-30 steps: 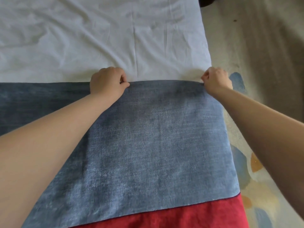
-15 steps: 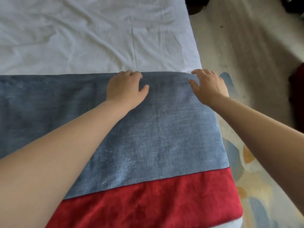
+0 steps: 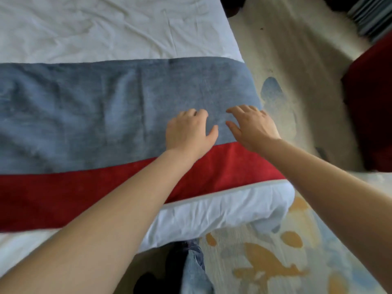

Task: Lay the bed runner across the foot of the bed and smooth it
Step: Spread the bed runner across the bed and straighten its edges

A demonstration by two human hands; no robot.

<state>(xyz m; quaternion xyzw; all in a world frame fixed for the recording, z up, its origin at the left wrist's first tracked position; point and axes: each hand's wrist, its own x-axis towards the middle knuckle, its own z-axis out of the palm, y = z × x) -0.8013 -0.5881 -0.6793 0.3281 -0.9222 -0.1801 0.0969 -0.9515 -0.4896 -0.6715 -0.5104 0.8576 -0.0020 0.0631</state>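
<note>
The bed runner is a long strip of soft cloth with a wide grey-blue band and a narrower red band along its near side, lying flat across the foot of the bed, which is covered in a creased white sheet. It reaches to the right edge of the bed and runs out of view to the left. A few shallow folds show in its blue part, mostly toward the left and middle.

Patterned rug with orange and blue shapes at five o'clock, dark red upholstered seat at three o'clock, blue jeans leg at six o'clock
</note>
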